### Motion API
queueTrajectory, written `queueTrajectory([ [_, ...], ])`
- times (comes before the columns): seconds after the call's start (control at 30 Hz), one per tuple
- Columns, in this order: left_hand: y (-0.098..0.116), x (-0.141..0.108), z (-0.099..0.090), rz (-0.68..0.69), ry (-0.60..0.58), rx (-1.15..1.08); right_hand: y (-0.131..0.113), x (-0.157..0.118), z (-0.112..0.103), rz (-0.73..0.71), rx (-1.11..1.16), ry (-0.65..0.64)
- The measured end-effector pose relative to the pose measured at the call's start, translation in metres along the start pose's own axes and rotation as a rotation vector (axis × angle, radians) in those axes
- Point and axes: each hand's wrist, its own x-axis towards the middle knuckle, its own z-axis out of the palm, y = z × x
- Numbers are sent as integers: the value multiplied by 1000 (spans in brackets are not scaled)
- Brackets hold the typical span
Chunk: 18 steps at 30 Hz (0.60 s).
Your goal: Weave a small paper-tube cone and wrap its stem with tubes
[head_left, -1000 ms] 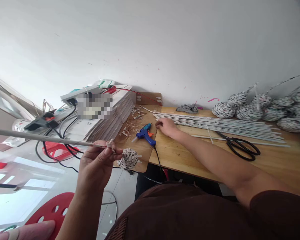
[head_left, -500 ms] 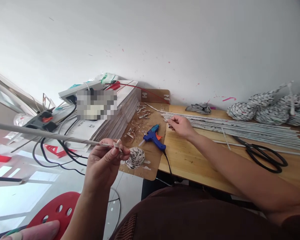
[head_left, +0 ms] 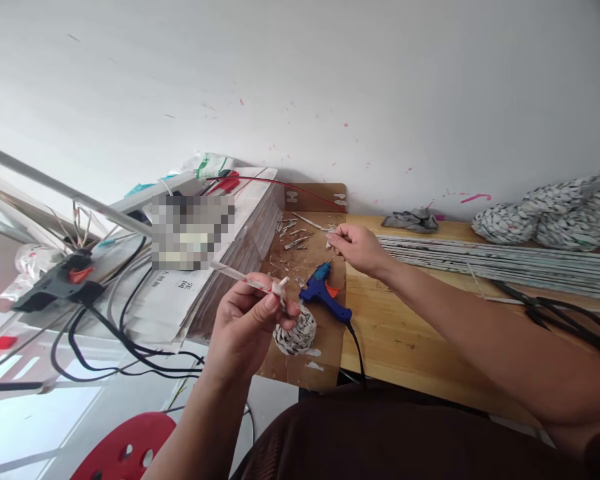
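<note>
My left hand (head_left: pixel 253 320) is closed, pinching a long, thin rolled-paper tube (head_left: pixel 100 208) near its end. The tube slants up to the left, and a short pale paper end sticks out above my thumb. Just under these fingers is a round woven paper ball (head_left: pixel 296 331); whether the hand touches it I cannot tell. My right hand (head_left: pixel 353 247) is closed in a pinch near the left ends of a row of rolled-paper tubes (head_left: pixel 480 263). A small pale bit shows at its fingertips, too small to make out. Between the hands lies a blue glue gun (head_left: pixel 326 291) on cardboard (head_left: pixel 325 360).
Black scissors (head_left: pixel 555 310) lie at the right. Woven paper pieces (head_left: pixel 545 213) and a grey cloth (head_left: pixel 411 221) sit along the wall. Paper scraps (head_left: pixel 295 241) litter the cardboard. A paper stack (head_left: pixel 245 253), power strip (head_left: pixel 60 283) and cables are at left, above a red stool (head_left: pixel 135 440).
My right hand has shifted left along the tube ends. My left hand has moved right, and the tube in it now tilts more steeply. The whole view has shifted slightly.
</note>
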Motion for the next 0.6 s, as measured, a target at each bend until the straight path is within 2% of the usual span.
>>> queueTrajectory([
  [0.1,1,9,3,-46,14,-1,-13,5,6,-149,-131,75],
  [0.23,7,15,8,-78,56,9,-36,18,14,-210,-155,87],
  [0.3,9,17,10,-85,90,9,-45,28,18,-265,-143,52],
  [0.4,11,16,12,-85,133,6,-49,40,24,-380,-227,-69],
  [0.5,15,13,13,-57,161,13,-48,36,26,-327,-330,-54],
  [0.6,19,10,16,-4,175,29,-45,15,19,-173,-188,-17],
])
